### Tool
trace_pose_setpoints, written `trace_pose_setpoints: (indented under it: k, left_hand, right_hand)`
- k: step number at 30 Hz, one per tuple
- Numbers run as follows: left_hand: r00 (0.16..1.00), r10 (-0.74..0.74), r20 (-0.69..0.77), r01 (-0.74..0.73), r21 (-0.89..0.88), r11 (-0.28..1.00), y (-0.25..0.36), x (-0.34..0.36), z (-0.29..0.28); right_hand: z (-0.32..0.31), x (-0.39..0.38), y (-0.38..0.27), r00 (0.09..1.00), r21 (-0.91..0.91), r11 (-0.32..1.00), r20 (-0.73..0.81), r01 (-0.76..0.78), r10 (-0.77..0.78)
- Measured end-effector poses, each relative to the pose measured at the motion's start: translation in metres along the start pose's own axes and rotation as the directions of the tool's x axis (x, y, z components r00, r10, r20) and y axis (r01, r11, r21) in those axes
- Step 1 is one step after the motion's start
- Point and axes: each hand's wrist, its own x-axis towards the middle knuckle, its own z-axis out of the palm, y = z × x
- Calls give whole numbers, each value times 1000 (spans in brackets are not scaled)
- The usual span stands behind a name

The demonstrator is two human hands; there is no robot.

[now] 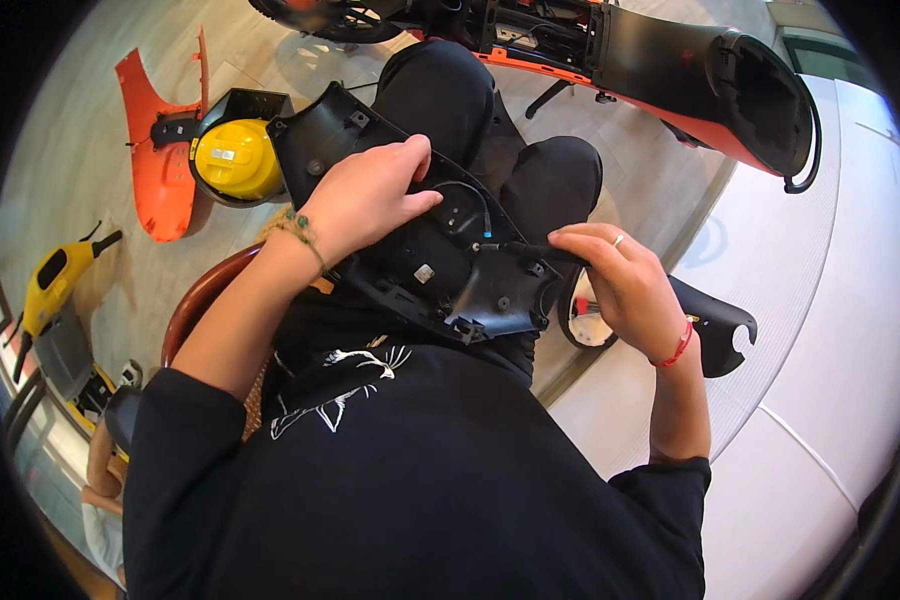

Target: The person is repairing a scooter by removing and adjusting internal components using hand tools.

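Observation:
A large black moulded plastic panel [400, 255], its ribbed inner side up, lies across my lap. My left hand [370, 195] rests over its upper left part, thumb and fingers apart. A thin black cable [478, 190] with a blue tip curves over the panel beside that hand. In my right hand [620, 280], the fingers are closed round the black handle of a screwdriver [530, 250]. The screwdriver points left, and its tip is at the panel close to the cable's blue end. Whether the tip sits in a screw is too small to tell.
An orange and black scooter [660, 70] stands ahead. On the floor to the left are an orange panel [160, 180] and a yellow round tub [238, 158]. Farther left is a yellow scooter [55, 285]. A black curved part [715, 325] lies on the white ledge [770, 400] at right.

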Motion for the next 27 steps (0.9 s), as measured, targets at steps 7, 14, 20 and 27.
trace_pose_setpoints:
  k: [7, 14, 20, 27]
  left_hand:
    - [953, 287, 92, -283, -56, 957, 35, -5, 1]
    - [895, 218, 388, -296, 153, 943, 39, 13, 32]
    - [864, 328, 383, -392, 100, 914, 30, 20, 39]
    - [841, 324, 434, -412, 123, 903, 29, 24, 44]
  right_hand:
    - [16, -2, 1, 990, -17, 993, -85, -117, 115]
    - [23, -6, -13, 963, 408, 902, -158, -139, 220]
    - [15, -7, -8, 983, 282, 952, -100, -120, 153]
    - [16, -2, -12, 964, 188, 978, -226, -95, 137]
